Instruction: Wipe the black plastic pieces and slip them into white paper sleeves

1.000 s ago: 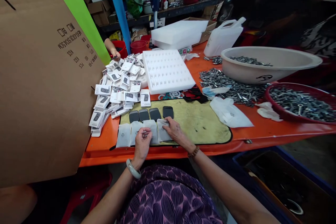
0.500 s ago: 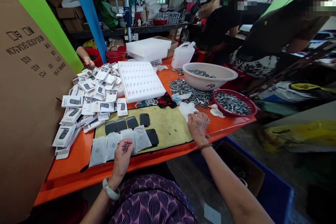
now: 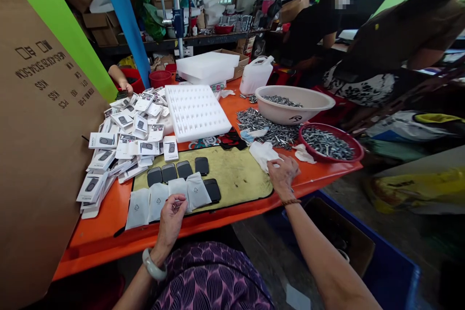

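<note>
My left hand [image 3: 172, 217] rests at the front edge of the yellow-green mat [image 3: 240, 174], fingers curled in a pinch over the white pouches [image 3: 160, 201] laid in a row there. What it pinches is too small to name. Behind the pouches lie several flat black devices [image 3: 177, 171]. My right hand [image 3: 284, 175] is out to the right on the orange table [image 3: 105, 223], fingers bent down onto a white plastic bag [image 3: 262, 152].
A heap of small white boxes [image 3: 123, 138] lies at left beside a big cardboard sheet [image 3: 39, 145]. White foam tray [image 3: 196, 111], cream basin [image 3: 294, 104] and red bowl [image 3: 329, 143] of metal parts stand behind. Other people work at right and far left.
My right hand left the pouches and went right to the white plastic bag. The camera swung up and right. My left hand stayed on the pouches.
</note>
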### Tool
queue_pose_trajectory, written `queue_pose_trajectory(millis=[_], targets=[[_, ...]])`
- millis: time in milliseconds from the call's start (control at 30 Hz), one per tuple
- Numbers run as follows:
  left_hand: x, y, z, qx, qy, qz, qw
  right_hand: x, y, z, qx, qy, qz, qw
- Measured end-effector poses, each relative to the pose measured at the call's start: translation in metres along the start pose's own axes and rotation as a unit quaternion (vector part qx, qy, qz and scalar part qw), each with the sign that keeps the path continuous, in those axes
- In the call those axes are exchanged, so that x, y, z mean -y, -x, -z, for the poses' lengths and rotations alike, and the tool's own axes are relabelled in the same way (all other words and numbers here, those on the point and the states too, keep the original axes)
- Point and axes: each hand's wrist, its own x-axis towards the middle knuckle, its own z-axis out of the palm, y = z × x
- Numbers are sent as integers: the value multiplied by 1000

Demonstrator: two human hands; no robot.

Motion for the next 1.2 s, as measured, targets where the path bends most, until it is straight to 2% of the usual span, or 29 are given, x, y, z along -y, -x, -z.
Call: queue_pose_trajectory(millis=[100, 267, 333, 433, 533, 633, 700, 767, 800, 900, 967, 1100, 1200], targets=[[-7, 3, -11, 47, 37, 35, 998, 39, 29, 25, -64, -61, 18, 996], [-28, 11, -39, 171, 129, 70, 974, 122, 111, 54, 15, -152, 165, 974], [-33, 12, -45, 175, 151, 58, 971, 146, 138, 56, 50, -196, 201, 958], [-35, 9, -44, 132, 152, 43, 979, 167, 156, 54, 126, -266, 210, 933], [-33, 4, -31, 122, 163, 53, 978, 174, 145, 51, 206, -357, 153, 898], [-30, 4, -16, 175, 149, 75, 970, 176, 123, 50, 285, -424, 61, 857], [-27, 5, -9, 204, 116, 81, 969, 177, 113, 50, 386, -446, 21, 807], [-25, 8, -4, 204, 69, 78, 973, 177, 113, 51, 482, -455, 5, 749], [-25, 9, -3, 196, 41, 69, 977, 177, 117, 52, 511, -454, 5, 730], [-27, 14, -2, 161, -24, 31, 986, 174, 132, 53, 530, -442, 16, 723], [-29, 17, -3, 136, -18, 26, 990, 170, 142, 53, 534, -434, 11, 725], [-27, 20, -9, 80, 105, 89, 987, 162, 150, 54, 547, -432, -21, 716], [-23, 21, -16, 96, 222, 164, 956, 158, 153, 55, 558, -439, -37, 703]])
